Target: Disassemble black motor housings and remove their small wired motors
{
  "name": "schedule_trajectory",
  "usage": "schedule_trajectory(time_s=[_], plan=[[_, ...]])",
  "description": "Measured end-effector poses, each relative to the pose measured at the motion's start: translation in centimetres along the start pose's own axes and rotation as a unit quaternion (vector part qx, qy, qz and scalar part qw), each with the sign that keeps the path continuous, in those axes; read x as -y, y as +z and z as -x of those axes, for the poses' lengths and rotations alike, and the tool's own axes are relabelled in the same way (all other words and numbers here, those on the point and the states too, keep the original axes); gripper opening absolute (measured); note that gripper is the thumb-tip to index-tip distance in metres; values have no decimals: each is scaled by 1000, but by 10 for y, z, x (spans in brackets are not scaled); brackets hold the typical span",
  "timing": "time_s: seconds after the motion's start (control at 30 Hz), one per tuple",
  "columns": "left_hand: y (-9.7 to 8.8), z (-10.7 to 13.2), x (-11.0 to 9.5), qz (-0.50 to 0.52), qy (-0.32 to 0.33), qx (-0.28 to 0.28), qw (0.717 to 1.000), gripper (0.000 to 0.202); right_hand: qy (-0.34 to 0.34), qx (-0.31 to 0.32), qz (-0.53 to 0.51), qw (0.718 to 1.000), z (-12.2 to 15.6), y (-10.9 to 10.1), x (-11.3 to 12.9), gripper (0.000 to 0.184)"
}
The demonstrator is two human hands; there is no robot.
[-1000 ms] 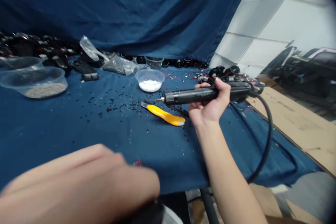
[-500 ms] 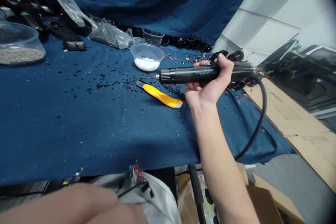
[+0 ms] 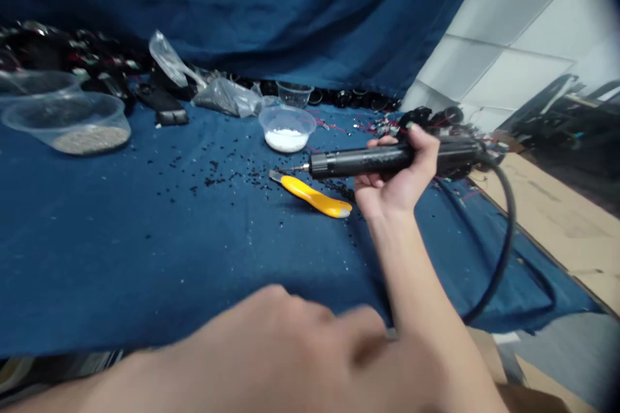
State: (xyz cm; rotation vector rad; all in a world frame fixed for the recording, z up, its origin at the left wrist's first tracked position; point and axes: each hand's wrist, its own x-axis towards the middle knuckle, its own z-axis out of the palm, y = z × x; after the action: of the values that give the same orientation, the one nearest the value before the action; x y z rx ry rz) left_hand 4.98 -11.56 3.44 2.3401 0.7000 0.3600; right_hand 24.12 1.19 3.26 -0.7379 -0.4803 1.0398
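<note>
Starting at the far left of our blue cloth-covered surface (image 3: 97, 258), a clear plastic bowl (image 3: 90, 117) holding grey granules sits in front of a second clear bowl (image 3: 36, 84), with a heap of black plastic parts (image 3: 48, 45) behind them. Moving right, crumpled clear plastic bags (image 3: 225, 98) lie along the back, and a small clear cup (image 3: 294, 93) stands behind a bowl of white granules (image 3: 287, 117). Black granules (image 3: 227, 177) are scattered across the cloth, around a yellow utility knife (image 3: 314, 199) that lies flat.

Low in the foreground, our left hand (image 3: 290, 348) reaches in from the left, blurred, its fingers together and close to our right forearm; we cannot tell whether it pinches anything. Further right, our right hand (image 3: 397, 174) wraps its fingers around a corded pen-shaped power tool (image 3: 368, 160), held clear of the surface, with its thin metal bit (image 3: 298, 169) pointing left above the knife. Its black cable (image 3: 507, 251) loops down to the right, near wired black components (image 3: 426, 119) and beside a cardboard sheet (image 3: 547, 219).
</note>
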Motion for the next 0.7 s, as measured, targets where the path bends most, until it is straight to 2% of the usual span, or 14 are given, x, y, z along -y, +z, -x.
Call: schedule_trajectory(time_s=[0.07, 0.13, 0.2, 0.37, 0.47, 0.53, 0.63, 0.7], plan=[[-33, -16, 7, -8, -18, 23, 1000, 43, 4, -24, -10, 1000, 2, 3, 1, 32], [-56, -23, 19, 1, -60, -7, 998, 54, 10, -42, -26, 999, 2, 5, 2, 30], [-69, -23, 32, 19, -74, -30, 997, 58, 12, -53, -48, 997, 3, 5, 3, 28], [-90, -24, 63, 106, -80, -35, 991, 60, -19, -72, -110, 991, 2, 3, 10, 27], [-115, -34, 88, 153, -83, -83, 981, 55, -35, -79, -119, 989, 0, -1, 11, 28], [-137, -40, 109, 245, -70, -134, 958, 51, -46, -83, -97, 991, -1, -3, 10, 31], [-172, -40, 140, 412, -14, -202, 888, 55, -92, -94, -60, 989, -3, -1, 6, 33], [-197, -38, 151, 469, 18, -218, 856, 62, -127, -104, -52, 985, -6, 7, 8, 31]])
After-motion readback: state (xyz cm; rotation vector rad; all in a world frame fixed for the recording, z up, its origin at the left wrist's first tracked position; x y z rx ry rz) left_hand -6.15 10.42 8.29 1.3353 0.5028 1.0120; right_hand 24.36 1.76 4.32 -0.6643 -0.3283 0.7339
